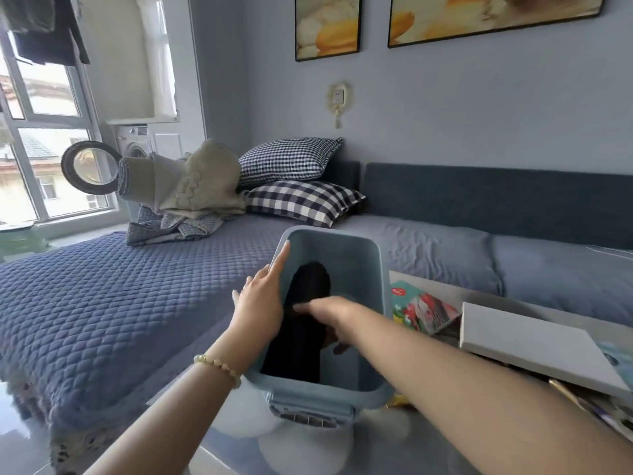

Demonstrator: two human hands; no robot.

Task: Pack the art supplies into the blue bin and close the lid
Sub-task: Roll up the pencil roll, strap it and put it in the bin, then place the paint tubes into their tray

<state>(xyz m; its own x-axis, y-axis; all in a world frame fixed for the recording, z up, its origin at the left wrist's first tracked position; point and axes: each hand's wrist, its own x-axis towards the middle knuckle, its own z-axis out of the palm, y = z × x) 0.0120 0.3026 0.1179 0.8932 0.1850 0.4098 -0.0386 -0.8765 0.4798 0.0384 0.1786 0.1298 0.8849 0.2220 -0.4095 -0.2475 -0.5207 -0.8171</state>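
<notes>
The blue bin (pixel 346 248) stands open in the middle, with no lid on it. A black object (pixel 301 337) lies inside it along its left side. My left hand (pixel 262 296) rests flat against the bin's left wall, fingers straight and pointing up along the rim. My right hand (pixel 329 313) reaches down into the bin over the black object; its fingers point downward and their tips are hidden, so whether they hold anything cannot be told. To the right of the bin lie a colourful book (pixel 423 310) and a white canvas board (pixel 534 341).
A bed with a blue quilted cover (pixel 120 289) fills the left. Checked pillows (pixel 301 200) and folded blankets (pixel 185 186) lie at its head. A blue cushioned bench (pixel 513 265) runs along the wall behind. More loose items (pixel 589 402) lie under the canvas at the right edge.
</notes>
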